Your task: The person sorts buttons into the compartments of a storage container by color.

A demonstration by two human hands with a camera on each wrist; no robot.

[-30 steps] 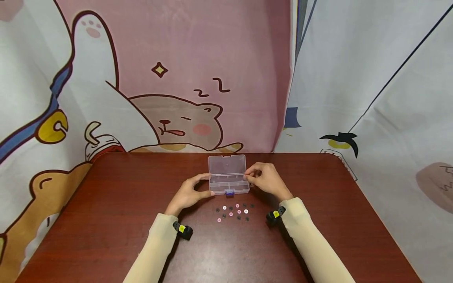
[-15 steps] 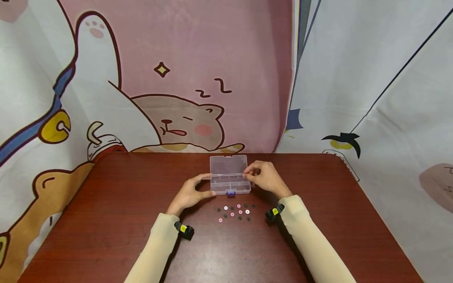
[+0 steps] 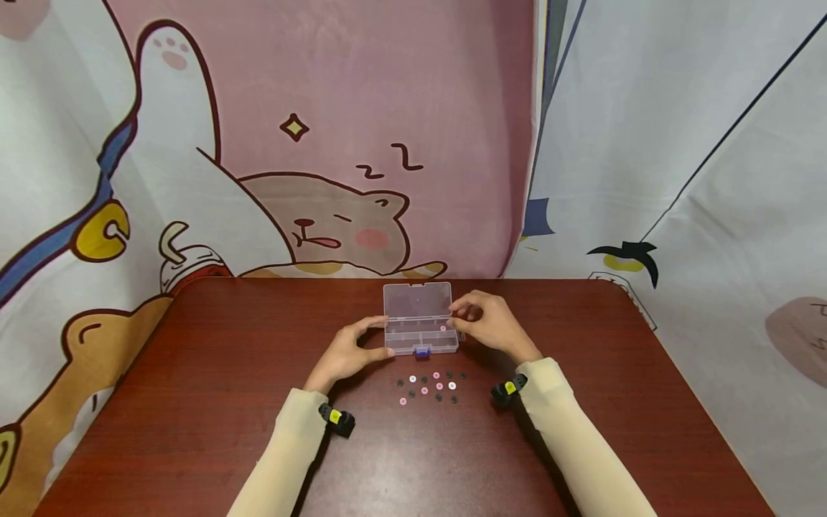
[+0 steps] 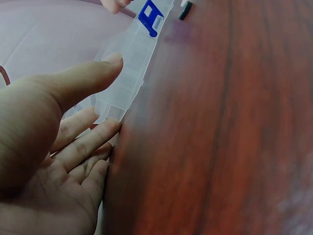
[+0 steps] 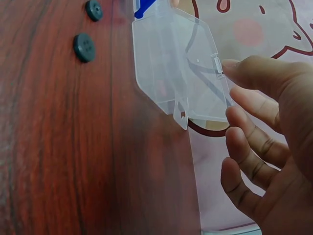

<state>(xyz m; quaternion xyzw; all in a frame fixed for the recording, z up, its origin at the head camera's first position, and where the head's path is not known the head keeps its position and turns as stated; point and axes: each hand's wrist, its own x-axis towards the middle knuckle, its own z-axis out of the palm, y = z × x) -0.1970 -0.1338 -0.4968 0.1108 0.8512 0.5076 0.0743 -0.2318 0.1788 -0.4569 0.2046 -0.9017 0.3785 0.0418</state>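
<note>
Head view: the left hand (image 3: 342, 357), loosely spread, is touching a clear plastic box (image 3: 439, 350); the right hand (image 3: 492, 327), loosely bent, is holding nothing beside its right end; a round pink button (image 3: 443, 328) is lying inside.

A big Z (image 3: 405, 156) and a little Z (image 3: 370, 171) are on the pink cloth (image 3: 413, 79), above the sleepy bear (image 3: 329, 215). Other tiny marks can't be read.
</note>
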